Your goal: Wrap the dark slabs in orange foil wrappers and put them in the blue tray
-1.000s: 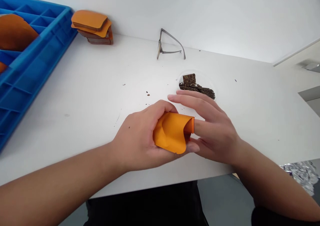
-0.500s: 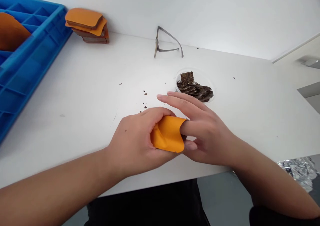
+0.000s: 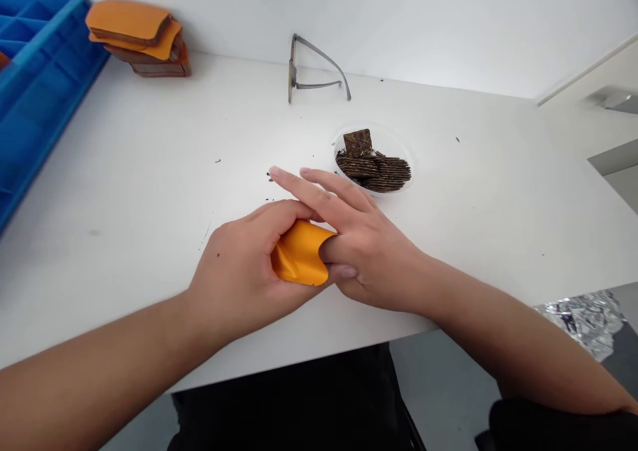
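Observation:
An orange pouch (image 3: 302, 255) is held near the front of the white table, its mouth bulged towards the right. My left hand (image 3: 244, 265) is wrapped round it from the left. The index finger of my right hand (image 3: 373, 252) reaches inside the mouth and is partly hidden there; the thumb lies at the lower edge, and other fingers stretch out above the pouch. Just beyond my right hand, a clear round tub (image 3: 411, 169) holds dark brown pressed squares (image 3: 381, 172), one of them (image 3: 357, 143) resting on top.
Grey glasses (image 3: 319, 82) stand near the wall. A stack of orange pouches (image 3: 134, 29) is at the back left, beside a blue divided crate (image 3: 54, 82). Dark crumbs dot the white table (image 3: 149, 192). Crumpled foil (image 3: 588, 318) lies beyond the front right edge.
The view has shifted, so everything sits further left and slightly higher. My right index finger is deeper in the pouch, and the right hand is closer to the left.

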Available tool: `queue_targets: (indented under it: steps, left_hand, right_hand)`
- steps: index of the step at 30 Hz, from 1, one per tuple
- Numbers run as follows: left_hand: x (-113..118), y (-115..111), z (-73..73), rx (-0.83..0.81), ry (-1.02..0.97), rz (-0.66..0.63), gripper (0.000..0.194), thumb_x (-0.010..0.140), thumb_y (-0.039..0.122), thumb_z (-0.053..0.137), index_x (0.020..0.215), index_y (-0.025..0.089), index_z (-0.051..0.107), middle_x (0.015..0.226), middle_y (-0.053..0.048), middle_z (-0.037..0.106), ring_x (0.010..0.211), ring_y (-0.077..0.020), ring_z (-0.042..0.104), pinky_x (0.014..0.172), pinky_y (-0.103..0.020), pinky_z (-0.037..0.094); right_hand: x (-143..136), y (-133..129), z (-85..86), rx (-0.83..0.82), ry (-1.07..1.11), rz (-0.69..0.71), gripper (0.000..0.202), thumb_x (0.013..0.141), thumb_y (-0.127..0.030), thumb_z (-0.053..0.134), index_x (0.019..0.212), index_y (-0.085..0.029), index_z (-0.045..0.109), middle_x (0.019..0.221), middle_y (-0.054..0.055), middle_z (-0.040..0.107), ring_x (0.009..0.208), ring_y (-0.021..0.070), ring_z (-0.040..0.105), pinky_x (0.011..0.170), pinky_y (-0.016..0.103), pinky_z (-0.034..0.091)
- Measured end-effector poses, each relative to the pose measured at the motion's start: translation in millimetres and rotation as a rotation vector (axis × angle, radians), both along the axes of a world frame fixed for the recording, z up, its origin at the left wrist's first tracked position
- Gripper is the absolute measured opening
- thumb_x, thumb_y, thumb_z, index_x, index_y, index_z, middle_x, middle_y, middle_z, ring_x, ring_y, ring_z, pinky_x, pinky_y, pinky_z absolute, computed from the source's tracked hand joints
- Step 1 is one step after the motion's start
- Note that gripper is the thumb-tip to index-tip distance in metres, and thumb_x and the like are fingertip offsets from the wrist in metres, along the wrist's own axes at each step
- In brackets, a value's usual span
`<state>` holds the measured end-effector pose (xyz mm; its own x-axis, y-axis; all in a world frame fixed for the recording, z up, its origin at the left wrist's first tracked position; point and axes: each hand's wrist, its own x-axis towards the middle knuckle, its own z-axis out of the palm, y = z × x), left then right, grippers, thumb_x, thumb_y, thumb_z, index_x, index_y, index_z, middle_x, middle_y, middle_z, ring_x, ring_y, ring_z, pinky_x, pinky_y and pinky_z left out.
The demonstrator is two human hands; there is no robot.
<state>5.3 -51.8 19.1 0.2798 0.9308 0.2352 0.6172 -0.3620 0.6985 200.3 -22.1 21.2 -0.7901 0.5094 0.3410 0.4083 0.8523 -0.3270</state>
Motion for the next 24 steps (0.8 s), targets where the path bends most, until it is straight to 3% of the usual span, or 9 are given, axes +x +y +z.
queue_targets:
  steps: [5, 10, 13, 18, 20, 24]
  left_hand:
    - [0.4, 0.5, 4.0, 0.068, 0.043, -0.024, 0.043, 0.075, 0.051, 0.079, 0.103, 0.020, 0.067, 0.084, -0.001, 0.073, 0.068, -0.0167, 0.065, 0.058, -0.028, 0.047]
    - [-0.2, -0.3, 5.1, 0.038, -0.011, -0.011, 0.052, 0.076, 0.059, 0.078, 0.109, 0.021, 0.068, 0.089, -0.002, 0.075, 0.067, -0.0162, 0.065, 0.059, -0.029, 0.050]
    - [-1.3, 0.0, 4.8, 0.013, -0.039, -0.011, 0.050, 0.075, 0.057, 0.081, 0.107, 0.020, 0.068, 0.085, -0.001, 0.073, 0.063, -0.0132, 0.061, 0.056, -0.027, 0.049]
    - [-1.9, 2.7, 5.5, -0.064, -0.196, -0.064, 0.043, 0.073, 0.050, 0.085, 0.100, 0.022, 0.069, 0.080, 0.003, 0.070, 0.059, -0.0098, 0.060, 0.051, -0.022, 0.049]
    - [-1.8, 3.6, 5.1, -0.122, -0.259, -0.108, 0.040, 0.074, 0.046, 0.085, 0.101, 0.023, 0.068, 0.078, 0.005, 0.069, 0.057, -0.0088, 0.060, 0.049, -0.020, 0.050]
    - [-1.7, 2.7, 1.4, -0.203, -0.380, -0.134, 0.043, 0.075, 0.033, 0.086, 0.109, 0.026, 0.060, 0.087, 0.005, 0.068, 0.063, -0.0097, 0.063, 0.055, -0.021, 0.055]
  right_hand:
    - [2.5, -0.6, -0.5, -0.059, 0.052, 0.000, 0.029, 0.092, -0.011, 0.049, 0.069, -0.019, 0.064, 0.166, 0.004, 0.039, 0.157, 0.0320, 0.026, 0.122, 0.061, 0.029]
    - [-0.2, 2.1, -3.5, -0.263, 0.230, 0.073, 0.039, 0.105, -0.038, 0.044, 0.083, -0.020, 0.072, 0.169, 0.004, 0.035, 0.159, 0.0278, 0.024, 0.130, 0.053, 0.020]
    - [-2.4, 4.5, -3.9, -0.296, 0.302, 0.119, 0.038, 0.105, -0.033, 0.043, 0.080, -0.020, 0.069, 0.168, 0.004, 0.036, 0.157, 0.0231, 0.030, 0.131, 0.048, 0.020]
    - [-1.9, 7.3, -2.4, -0.490, 0.388, 0.138, 0.028, 0.097, -0.026, 0.057, 0.073, -0.019, 0.070, 0.167, 0.007, 0.038, 0.142, 0.0271, 0.052, 0.121, 0.049, 0.043]
    - [-0.7, 7.6, -2.1, -0.489, 0.397, 0.128, 0.026, 0.094, -0.022, 0.057, 0.072, -0.019, 0.069, 0.166, 0.005, 0.039, 0.141, 0.0269, 0.052, 0.120, 0.050, 0.044]
    - [1.3, 6.8, -1.1, -0.320, 0.347, 0.091, 0.023, 0.091, -0.014, 0.054, 0.073, -0.023, 0.066, 0.166, -0.003, 0.040, 0.153, 0.0235, 0.037, 0.129, 0.050, 0.031]
